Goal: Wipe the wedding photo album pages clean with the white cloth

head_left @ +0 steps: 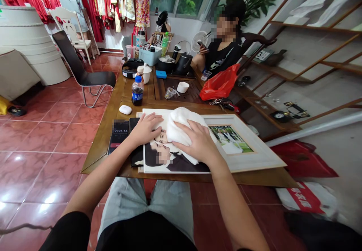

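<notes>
A bunched white towel [181, 124] is pressed down by the open right hand [198, 141], fingers spread for even contact. The left hand [146, 129] is laid flat just beside it, steadying the mounted portrait print [181, 164], which overlaps a white picture frame [268, 156] on the wooden table [98, 149].

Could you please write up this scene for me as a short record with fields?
Setting: wooden table in a room with red garments hanging
Left hand: flat on a large photo print
Right hand: on a white cloth lying on the print
Beside the print: white picture frame, phone showing a timer, bottle of dark drink
Others: seated person holding a phone
</notes>
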Tool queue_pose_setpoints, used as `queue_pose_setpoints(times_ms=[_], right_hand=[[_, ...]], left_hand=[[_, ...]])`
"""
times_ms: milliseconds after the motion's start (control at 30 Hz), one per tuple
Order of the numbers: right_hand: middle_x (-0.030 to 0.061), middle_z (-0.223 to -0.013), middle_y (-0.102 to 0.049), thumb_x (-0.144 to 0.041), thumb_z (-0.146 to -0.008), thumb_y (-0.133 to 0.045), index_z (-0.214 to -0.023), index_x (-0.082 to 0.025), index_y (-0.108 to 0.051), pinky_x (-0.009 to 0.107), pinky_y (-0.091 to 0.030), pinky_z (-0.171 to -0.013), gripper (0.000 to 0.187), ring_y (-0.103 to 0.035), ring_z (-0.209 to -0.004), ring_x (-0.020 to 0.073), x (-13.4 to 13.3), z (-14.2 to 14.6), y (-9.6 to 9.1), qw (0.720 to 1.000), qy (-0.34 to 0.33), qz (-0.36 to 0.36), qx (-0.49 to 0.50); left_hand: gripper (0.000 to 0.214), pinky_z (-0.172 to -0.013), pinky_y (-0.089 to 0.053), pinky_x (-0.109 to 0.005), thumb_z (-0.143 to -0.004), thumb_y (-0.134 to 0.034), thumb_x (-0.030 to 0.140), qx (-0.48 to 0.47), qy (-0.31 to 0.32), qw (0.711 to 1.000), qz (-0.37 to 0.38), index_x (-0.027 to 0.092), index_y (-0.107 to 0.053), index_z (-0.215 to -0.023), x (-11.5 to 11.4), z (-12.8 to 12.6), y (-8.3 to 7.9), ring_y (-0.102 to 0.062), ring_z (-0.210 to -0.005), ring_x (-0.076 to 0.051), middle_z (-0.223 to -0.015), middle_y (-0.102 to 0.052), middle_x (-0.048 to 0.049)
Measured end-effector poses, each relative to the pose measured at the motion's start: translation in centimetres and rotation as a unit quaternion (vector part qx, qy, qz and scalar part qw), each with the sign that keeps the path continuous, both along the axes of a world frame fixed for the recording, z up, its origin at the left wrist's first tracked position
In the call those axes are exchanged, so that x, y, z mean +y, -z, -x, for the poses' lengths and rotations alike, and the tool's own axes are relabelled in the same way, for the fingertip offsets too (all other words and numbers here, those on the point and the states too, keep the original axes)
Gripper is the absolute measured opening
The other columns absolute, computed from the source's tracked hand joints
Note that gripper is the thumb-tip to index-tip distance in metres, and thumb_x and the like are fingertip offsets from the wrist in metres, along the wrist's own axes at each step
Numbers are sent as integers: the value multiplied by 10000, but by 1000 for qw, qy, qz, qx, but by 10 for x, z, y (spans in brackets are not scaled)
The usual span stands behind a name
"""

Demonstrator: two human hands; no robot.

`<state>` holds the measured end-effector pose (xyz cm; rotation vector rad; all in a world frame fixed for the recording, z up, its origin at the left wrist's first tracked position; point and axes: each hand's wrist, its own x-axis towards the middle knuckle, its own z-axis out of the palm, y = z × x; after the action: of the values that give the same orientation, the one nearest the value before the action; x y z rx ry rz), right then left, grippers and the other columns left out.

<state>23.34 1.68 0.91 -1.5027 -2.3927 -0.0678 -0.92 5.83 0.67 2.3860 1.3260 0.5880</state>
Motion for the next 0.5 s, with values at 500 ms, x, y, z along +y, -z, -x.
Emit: queue_pose_setpoints(times_ms=[500], right_hand=[[149,-1517,-519,-593,-899,-636,-1528,-313,-506,586,-351,-1133,700,-439,-1424,379,39,12,-11,998,-6,58,9]], left_hand=[[478,-1305,-115,-584,-976,-502,304,-8,3,1000,17,257,-572,-1446,1,1,-1,-357,-1546,-273,-1562,-542,-39]])
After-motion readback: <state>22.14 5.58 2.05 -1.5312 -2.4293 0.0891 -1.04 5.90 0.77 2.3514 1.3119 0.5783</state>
